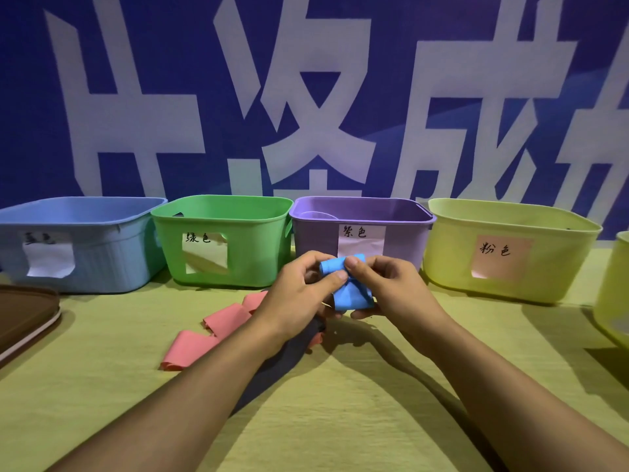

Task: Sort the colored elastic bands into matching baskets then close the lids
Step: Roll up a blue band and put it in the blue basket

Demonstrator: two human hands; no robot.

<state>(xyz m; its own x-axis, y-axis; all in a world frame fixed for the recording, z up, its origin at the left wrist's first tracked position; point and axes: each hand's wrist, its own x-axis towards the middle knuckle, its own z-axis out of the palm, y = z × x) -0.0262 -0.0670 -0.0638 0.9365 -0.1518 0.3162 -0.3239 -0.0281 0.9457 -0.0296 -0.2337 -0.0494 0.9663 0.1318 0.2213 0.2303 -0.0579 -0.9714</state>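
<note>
Head view shows both hands, left hand (299, 294) and right hand (388, 287), pinching a blue band (350, 287) at frame centre, before the purple basket (360, 212). Pink bands (211, 328) remain on the table lower left; sorting looks unfinished, baskets uncovered.

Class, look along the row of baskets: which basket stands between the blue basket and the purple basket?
The green basket stands between the blue basket and the purple basket, its rim close to both. The head view shows this.
</note>
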